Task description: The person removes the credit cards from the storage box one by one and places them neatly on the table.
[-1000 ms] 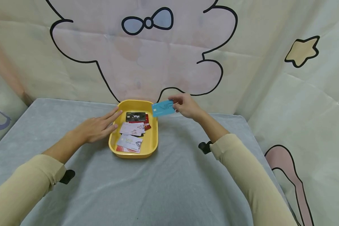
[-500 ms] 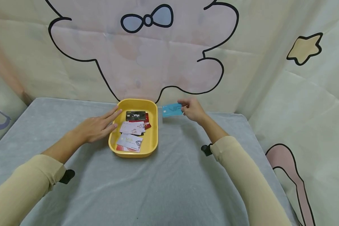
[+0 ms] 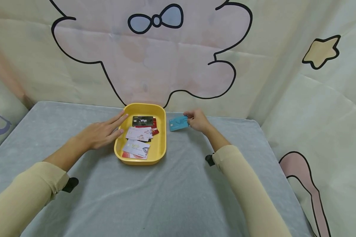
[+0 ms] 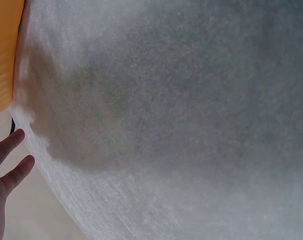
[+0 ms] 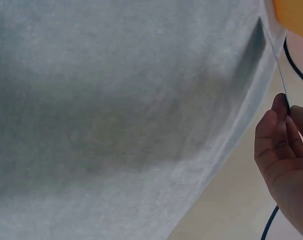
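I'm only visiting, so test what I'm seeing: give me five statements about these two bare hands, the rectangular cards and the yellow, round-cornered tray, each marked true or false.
1. The right hand pinches a light-blue rectangular card marked VIP. True.
2. Both hands hold a card. False: the left hand holds none; it is at the left side of the yellow, round-cornered tray.
3. A grey-blue cloth lies beneath the tray. True.
4. The light-blue card is inside the tray. False: it is outside, to the tray's right.
5. A black rectangular card marked Vip lies in the tray's far half. True.
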Demonstrator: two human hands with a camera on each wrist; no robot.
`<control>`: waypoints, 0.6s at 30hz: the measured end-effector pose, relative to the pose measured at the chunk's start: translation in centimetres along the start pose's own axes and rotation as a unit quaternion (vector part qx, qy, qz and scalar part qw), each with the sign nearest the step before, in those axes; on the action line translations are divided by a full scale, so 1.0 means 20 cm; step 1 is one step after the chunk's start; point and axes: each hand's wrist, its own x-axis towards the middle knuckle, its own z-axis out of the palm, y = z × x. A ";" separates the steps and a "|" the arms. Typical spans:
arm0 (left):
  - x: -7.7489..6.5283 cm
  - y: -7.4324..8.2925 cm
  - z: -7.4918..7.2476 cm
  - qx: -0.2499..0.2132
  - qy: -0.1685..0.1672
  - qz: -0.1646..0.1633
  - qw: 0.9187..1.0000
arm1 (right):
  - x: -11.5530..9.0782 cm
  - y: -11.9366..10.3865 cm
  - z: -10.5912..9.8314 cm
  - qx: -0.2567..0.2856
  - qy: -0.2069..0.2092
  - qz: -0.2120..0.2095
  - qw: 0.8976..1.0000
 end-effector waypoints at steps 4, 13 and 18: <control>0.00 0.00 0.00 -0.001 0.001 0.003 1.000 | 0.00 0.04 0.00 -0.049 0.005 -0.014 0.999; 0.01 0.01 -0.01 0.002 0.002 0.003 1.000 | 0.00 0.07 0.01 -0.100 -0.005 0.016 0.995; 0.00 0.01 0.00 0.002 0.000 0.001 1.000 | 0.00 0.09 0.01 -0.106 -0.012 0.024 0.994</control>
